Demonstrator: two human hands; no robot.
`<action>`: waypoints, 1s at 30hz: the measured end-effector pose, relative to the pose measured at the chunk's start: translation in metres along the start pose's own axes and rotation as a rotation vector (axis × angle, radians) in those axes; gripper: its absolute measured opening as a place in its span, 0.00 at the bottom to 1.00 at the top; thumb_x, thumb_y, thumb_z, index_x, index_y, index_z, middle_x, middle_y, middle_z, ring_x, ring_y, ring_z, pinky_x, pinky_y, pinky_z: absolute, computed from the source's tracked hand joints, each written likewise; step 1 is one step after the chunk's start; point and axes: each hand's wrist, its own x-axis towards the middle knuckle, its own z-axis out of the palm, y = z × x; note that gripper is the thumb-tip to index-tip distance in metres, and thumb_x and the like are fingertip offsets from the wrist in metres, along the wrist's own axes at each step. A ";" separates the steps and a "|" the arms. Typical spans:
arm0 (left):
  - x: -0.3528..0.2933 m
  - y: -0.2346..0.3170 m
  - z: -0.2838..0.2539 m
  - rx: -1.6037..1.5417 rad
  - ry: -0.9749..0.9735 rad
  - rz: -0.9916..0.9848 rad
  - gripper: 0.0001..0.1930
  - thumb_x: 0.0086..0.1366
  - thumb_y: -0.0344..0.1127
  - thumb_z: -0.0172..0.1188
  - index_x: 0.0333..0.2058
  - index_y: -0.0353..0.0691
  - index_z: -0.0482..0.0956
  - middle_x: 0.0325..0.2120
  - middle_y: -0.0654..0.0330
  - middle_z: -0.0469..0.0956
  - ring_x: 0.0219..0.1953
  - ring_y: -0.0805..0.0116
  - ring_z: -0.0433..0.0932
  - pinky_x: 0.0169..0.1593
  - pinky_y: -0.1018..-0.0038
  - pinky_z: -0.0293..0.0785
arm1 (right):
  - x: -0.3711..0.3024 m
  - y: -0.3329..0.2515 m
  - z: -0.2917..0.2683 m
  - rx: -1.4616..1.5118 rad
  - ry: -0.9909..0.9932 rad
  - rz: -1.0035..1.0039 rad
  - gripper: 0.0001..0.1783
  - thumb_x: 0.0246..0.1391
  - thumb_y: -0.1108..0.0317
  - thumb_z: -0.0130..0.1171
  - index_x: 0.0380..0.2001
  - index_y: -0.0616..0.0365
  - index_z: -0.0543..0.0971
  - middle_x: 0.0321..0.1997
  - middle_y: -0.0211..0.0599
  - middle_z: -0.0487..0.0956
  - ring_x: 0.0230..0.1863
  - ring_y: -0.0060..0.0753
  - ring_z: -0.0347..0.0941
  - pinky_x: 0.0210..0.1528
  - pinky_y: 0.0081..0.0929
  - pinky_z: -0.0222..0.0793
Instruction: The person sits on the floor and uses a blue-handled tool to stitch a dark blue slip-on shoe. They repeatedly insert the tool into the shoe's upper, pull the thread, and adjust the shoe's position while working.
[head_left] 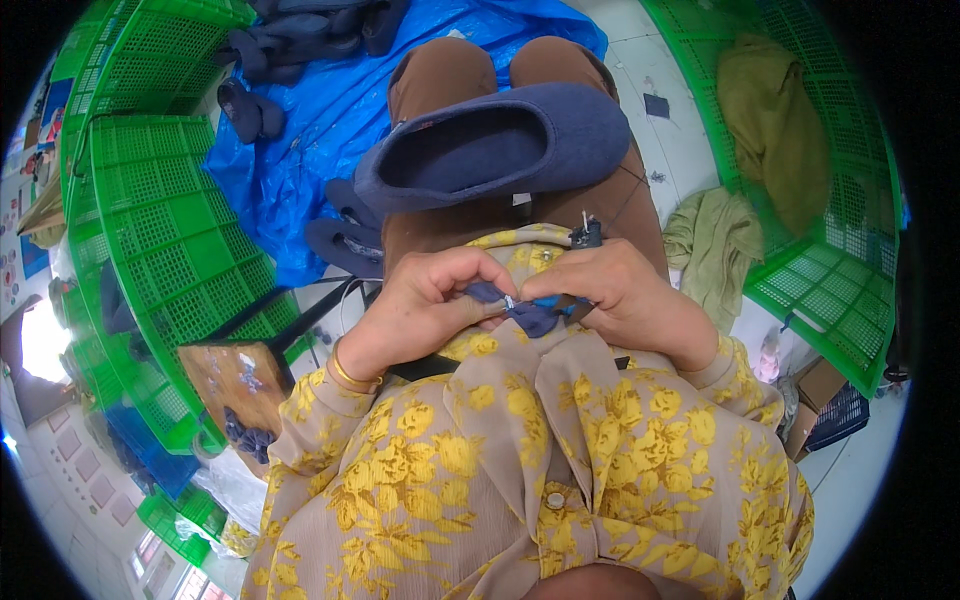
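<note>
A dark blue slipper (592,125) rests across my brown-trousered thighs, opening facing up. Close to my belly, my left hand (425,300) pinches a small piece of dark blue fabric (533,319), with a tiny white bit at the fingertips. My right hand (625,295) is closed beside it, its thumb and fingers meeting the same piece. A bright blue part shows under the right fingers, and a black piece with a pale tip (587,232) sticks up past the hand; what exactly it is cannot be made out.
On the floor ahead lies a blue tarp (300,170) with several dark slippers (305,35). Green perforated crates (165,220) stand left and right, with olive cloth (775,130) in the right one. At my left is a small wooden stand (225,385); a cardboard box (815,395) sits at right.
</note>
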 end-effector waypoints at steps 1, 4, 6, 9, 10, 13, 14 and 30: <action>0.000 -0.001 0.000 -0.003 -0.004 0.000 0.09 0.61 0.18 0.58 0.40 0.34 0.78 0.36 0.66 0.79 0.37 0.84 0.76 0.40 0.85 0.73 | 0.001 0.000 0.001 0.010 0.000 -0.001 0.19 0.40 0.80 0.63 0.39 0.54 0.82 0.31 0.39 0.82 0.32 0.43 0.80 0.32 0.30 0.73; 0.002 -0.004 0.000 -0.004 -0.006 0.022 0.09 0.62 0.18 0.57 0.41 0.34 0.77 0.36 0.65 0.79 0.37 0.83 0.77 0.40 0.84 0.73 | 0.001 -0.002 0.002 0.036 -0.030 0.041 0.16 0.42 0.81 0.59 0.37 0.55 0.79 0.32 0.40 0.81 0.34 0.46 0.79 0.35 0.34 0.73; 0.003 -0.004 0.001 0.001 0.001 0.025 0.09 0.62 0.19 0.57 0.41 0.34 0.77 0.36 0.65 0.79 0.37 0.82 0.78 0.40 0.84 0.74 | 0.001 -0.003 0.002 0.005 -0.062 0.074 0.15 0.43 0.81 0.57 0.37 0.56 0.77 0.32 0.41 0.80 0.35 0.49 0.78 0.37 0.36 0.72; 0.004 -0.004 0.002 -0.005 0.023 0.006 0.09 0.63 0.20 0.57 0.42 0.34 0.76 0.36 0.64 0.80 0.37 0.80 0.79 0.40 0.83 0.76 | 0.001 -0.004 0.001 -0.071 -0.090 0.094 0.16 0.42 0.82 0.56 0.37 0.56 0.75 0.32 0.41 0.79 0.36 0.50 0.77 0.37 0.37 0.72; 0.005 -0.005 0.003 -0.018 0.032 0.003 0.08 0.63 0.21 0.57 0.42 0.34 0.76 0.36 0.63 0.80 0.36 0.79 0.79 0.40 0.83 0.76 | 0.001 -0.003 0.000 -0.070 -0.085 0.090 0.17 0.41 0.83 0.55 0.37 0.56 0.74 0.32 0.42 0.79 0.36 0.51 0.77 0.37 0.38 0.71; 0.005 0.002 0.007 -0.066 0.052 0.026 0.07 0.64 0.23 0.59 0.42 0.34 0.76 0.36 0.63 0.80 0.36 0.79 0.79 0.40 0.82 0.77 | -0.004 -0.001 0.002 -0.004 -0.028 0.151 0.19 0.38 0.84 0.52 0.38 0.56 0.73 0.32 0.43 0.79 0.37 0.52 0.77 0.36 0.38 0.70; 0.004 0.005 0.008 -0.083 0.057 0.038 0.07 0.65 0.23 0.59 0.42 0.34 0.76 0.36 0.63 0.80 0.36 0.79 0.79 0.40 0.82 0.77 | -0.005 -0.001 0.002 0.029 -0.001 0.184 0.20 0.37 0.85 0.51 0.38 0.57 0.73 0.32 0.43 0.78 0.37 0.53 0.76 0.36 0.38 0.70; 0.010 -0.008 0.014 -0.282 0.167 0.038 0.06 0.66 0.25 0.57 0.41 0.33 0.73 0.31 0.56 0.82 0.32 0.77 0.81 0.38 0.82 0.78 | 0.000 -0.003 -0.009 -0.143 0.285 0.079 0.17 0.42 0.78 0.58 0.40 0.56 0.77 0.34 0.38 0.77 0.34 0.45 0.77 0.30 0.32 0.69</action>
